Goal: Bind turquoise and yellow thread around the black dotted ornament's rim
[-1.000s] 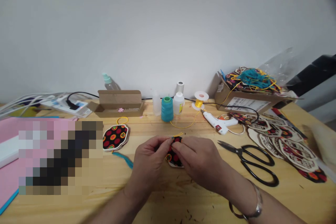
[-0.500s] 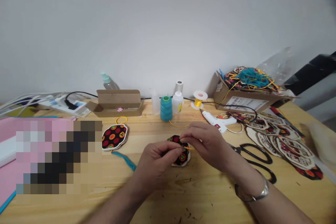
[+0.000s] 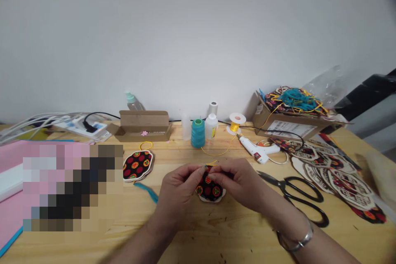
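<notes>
A flat ornament [image 3: 210,192] with black, red and flower-dotted fabric and a pale edge lies in front of me, its top partly covered by my fingers. My left hand [image 3: 182,185] pinches at its upper edge, where a yellow cord [image 3: 213,163] pokes out. On the other side my right hand [image 3: 239,181] is closed too, thumb and forefinger pinching the same cord close to the left fingertips. The exact grip is hidden behind the fingers. A metal bracelet [image 3: 305,239] circles my right wrist.
Black-handled scissors [image 3: 284,185] lie beside my right forearm. Behind stand a teal thread cone [image 3: 198,135], a white glue bottle [image 3: 211,127], a yellow cord spool [image 3: 235,125] and a white glue gun [image 3: 259,149]. Finished-looking ornaments [image 3: 138,166] are stacked left; wooden cutouts [image 3: 346,173] spread right.
My right hand has come lower and nearer the left, and both now pinch close together at the ornament's top. The view has tipped slightly, shifting everything down.
</notes>
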`<state>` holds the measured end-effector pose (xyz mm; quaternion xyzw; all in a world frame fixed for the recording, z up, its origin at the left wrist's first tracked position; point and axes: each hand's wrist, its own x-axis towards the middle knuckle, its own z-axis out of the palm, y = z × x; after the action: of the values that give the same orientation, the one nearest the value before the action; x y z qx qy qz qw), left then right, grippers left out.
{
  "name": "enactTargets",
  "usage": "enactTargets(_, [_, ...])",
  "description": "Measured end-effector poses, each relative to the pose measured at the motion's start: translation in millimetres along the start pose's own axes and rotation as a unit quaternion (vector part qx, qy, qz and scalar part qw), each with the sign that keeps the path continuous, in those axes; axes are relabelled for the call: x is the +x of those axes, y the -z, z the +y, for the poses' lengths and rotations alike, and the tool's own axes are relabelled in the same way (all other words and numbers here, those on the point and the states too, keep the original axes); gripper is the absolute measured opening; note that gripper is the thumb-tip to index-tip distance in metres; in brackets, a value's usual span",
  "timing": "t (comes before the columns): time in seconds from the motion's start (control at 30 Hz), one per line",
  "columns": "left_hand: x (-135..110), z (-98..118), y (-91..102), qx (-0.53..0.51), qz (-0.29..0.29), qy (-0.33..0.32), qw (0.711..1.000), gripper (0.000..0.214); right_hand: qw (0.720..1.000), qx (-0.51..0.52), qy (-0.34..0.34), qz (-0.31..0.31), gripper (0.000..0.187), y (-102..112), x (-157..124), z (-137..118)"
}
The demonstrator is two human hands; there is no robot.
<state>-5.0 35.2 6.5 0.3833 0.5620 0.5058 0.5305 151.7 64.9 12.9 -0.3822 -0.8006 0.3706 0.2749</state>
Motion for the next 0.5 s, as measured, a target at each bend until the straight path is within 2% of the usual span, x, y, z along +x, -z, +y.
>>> enactTargets(0.2, [1.3,0.1,-1.3,-0.007,0.010,0.014,1.000,0.012,0.993,-0.110,0.038,0.002,0.023,-6.4,-3.9,-7.1])
enactTargets(0.37, [2.7,-2.3,-1.1,-0.040,0.010,0.041,0.998,0.011,0.970,-0.222,0.095,0.010,0.014,-12.4,-8.1,-7.4])
enactTargets(0.5, [2.6,-5.2,-1.2,-0.070,0.006,0.050,0.996,0.012,0.957,-0.266,0.112,0.013,0.013,-13.3,-9.6,-5.8])
